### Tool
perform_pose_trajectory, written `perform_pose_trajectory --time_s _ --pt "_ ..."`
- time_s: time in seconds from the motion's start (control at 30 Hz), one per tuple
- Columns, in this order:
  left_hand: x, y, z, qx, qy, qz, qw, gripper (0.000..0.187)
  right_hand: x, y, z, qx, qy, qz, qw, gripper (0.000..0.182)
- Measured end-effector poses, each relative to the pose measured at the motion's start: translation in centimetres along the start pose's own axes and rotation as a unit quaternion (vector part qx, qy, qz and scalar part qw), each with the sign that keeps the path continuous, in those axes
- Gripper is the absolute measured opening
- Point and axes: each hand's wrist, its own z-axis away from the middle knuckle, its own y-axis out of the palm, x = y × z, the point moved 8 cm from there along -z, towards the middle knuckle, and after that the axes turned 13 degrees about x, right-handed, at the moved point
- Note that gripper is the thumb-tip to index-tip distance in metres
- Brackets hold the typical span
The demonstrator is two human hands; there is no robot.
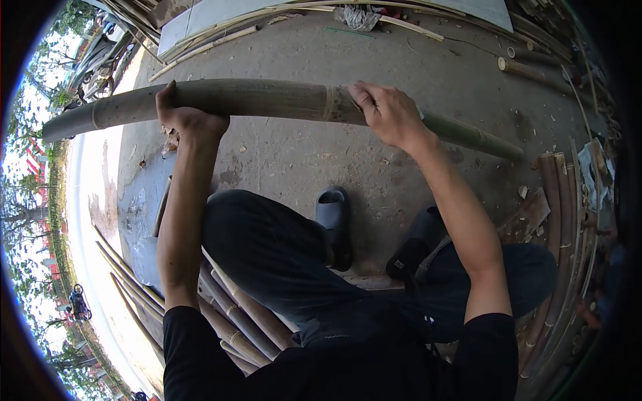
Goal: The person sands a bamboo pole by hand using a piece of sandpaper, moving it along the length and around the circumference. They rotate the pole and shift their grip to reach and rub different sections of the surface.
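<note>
A thick grey-green bamboo pole (267,97) lies across the view above my knees, its far right part greener and thinner-looking. My left hand (188,119) grips it from below, left of the middle, with the thumb up against its side. Around a pale node ring right of the middle, my right hand (388,110) is closed with its fingers bent over the pole. Something small and light shows beside the right hand's outer edge, too small to make out.
Cut bamboo poles (227,311) lie at lower left, and more poles (555,200) are stacked along the right. Strips and a crumpled plastic bag (358,18) lie at the top. My feet in dark slippers (333,217) rest on the concrete floor (287,154). A motorbike (79,303) stands far left.
</note>
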Motion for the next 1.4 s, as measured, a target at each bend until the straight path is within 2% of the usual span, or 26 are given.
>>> perform_pose_trajectory --time_s 0.07,0.17,0.23,0.3,0.43,0.47,0.5,0.53,0.6,0.7,0.73,0.8,0.87,0.9,0.93,1.0,1.03,1.1,1.13,1.17,1.2,1.27,1.3,1.33,1.37,1.4 --pt "-0.2 0.3 0.2 -0.029 0.039 -0.013 0.999 0.062 -4.3 -0.8 1.1 0.015 0.05 0.013 0.999 0.057" --pt "-0.4 1.6 0.5 0.015 0.057 -0.008 0.998 0.06 -0.1 -0.2 -0.8 0.069 0.07 -0.006 0.995 0.053" --pt "-0.4 2.1 0.6 0.038 0.049 -0.002 0.998 0.06 8.1 0.0 -2.2 -0.091 -0.072 0.029 0.993 0.05" --pt "-0.6 2.1 0.7 0.056 0.04 0.0 0.998 0.059 14.1 1.4 -2.4 -0.208 -0.135 0.074 0.966 0.048" --pt "-0.3 0.4 0.7 0.009 0.007 -0.011 1.0 0.061 10.8 1.6 -3.6 -0.128 -0.093 0.056 0.986 0.051" --pt "-0.2 -0.5 0.8 -0.026 0.001 -0.016 1.0 0.062 5.8 1.8 -4.3 0.005 -0.016 0.01 1.0 0.051" --pt "-0.1 -0.9 0.5 -0.026 -0.003 -0.014 1.0 0.062 0.7 2.0 -3.7 0.136 0.062 -0.037 0.988 0.052" --pt "-0.5 -0.6 0.1 0.01 0.014 -0.008 1.0 0.062 -3.3 1.0 -1.9 0.195 0.098 -0.12 0.968 0.05" --pt "-0.8 -0.5 -0.6 0.047 0.027 0.001 0.999 0.061 -15.4 -0.3 3.2 0.205 0.275 -0.198 0.918 0.048" --pt "-1.2 0.8 -0.8 0.132 0.059 -0.021 0.989 0.062 -29.0 -3.3 12.0 0.184 0.414 -0.122 0.883 0.046" --pt "-0.6 0.7 -1.4 0.126 0.052 -0.014 0.991 0.063 -31.4 -3.1 14.4 0.214 0.441 -0.111 0.865 0.044" --pt "0.5 1.5 -1.2 0.112 0.056 -0.029 0.992 0.062 -28.0 -0.3 18.6 0.26 0.513 -0.356 0.736 0.042" --pt "1.0 2.7 -1.8 0.113 0.063 -0.044 0.991 0.062 -25.0 0.1 17.4 0.197 0.527 -0.428 0.708 0.042" --pt "0.9 2.8 -2.5 0.134 0.061 -0.026 0.989 0.062 -22.9 0.0 14.9 0.173 0.467 -0.452 0.74 0.045" --pt "0.9 3.0 -2.9 0.156 0.053 -0.011 0.986 0.062 -19.7 0.3 11.0 0.187 0.34 -0.432 0.814 0.046" --pt "-0.4 5.2 -3.0 0.24 0.057 -0.018 0.969 0.065 -8.7 -0.1 4.6 0.22 0.157 -0.338 0.901 0.061" --pt "-1.7 5.9 -3.7 0.29 0.05 0.006 0.956 0.068 -1.7 -2.7 2.6 0.164 -0.004 -0.257 0.952 0.07" --pt "-5.4 7.9 -3.8 0.324 0.104 -0.001 0.94 0.07 4.3 -3.5 -0.6 0.166 0.007 -0.13 0.978 0.077" --pt "-6.8 8.3 -4.4 0.361 0.059 0.138 0.921 0.068 7.4 -4.3 -0.7 0.164 -0.013 -0.083 0.983 0.071" --pt "-8.4 8.2 -4.5 0.347 0.09 0.192 0.914 0.068 9.4 -4.5 -0.6 0.166 -0.035 -0.033 0.985 0.066" --pt "-10.2 7.9 -5.1 0.392 0.12 0.196 0.891 0.068 9.9 -4.5 -0.4 0.157 -0.028 -0.028 0.987 0.066" --pt "-10.9 8.7 -3.7 0.463 0.139 0.245 0.841 0.066 11.0 -5.2 -0.5 0.024 -0.083 0.088 0.992 0.05" --pt "-11.2 9.0 -3.2 0.515 0.143 0.256 0.806 0.065 10.4 -4.1 -1.3 0.022 -0.082 0.091 0.992 0.05" --pt "-10.7 9.6 -1.7 0.557 0.126 0.226 0.789 0.065 10.8 -4.6 -1.2 -0.1 -0.12 0.132 0.979 0.044" --pt "-10.7 9.5 -0.7 0.555 0.125 0.224 0.791 0.065 11.1 -4.7 -0.7 -0.219 -0.156 0.168 0.948 0.041" --pt "-11.0 8.4 -0.7 0.469 0.174 0.116 0.858 0.066 10.9 -4.6 -0.9 -0.235 -0.139 0.172 0.946 0.038"
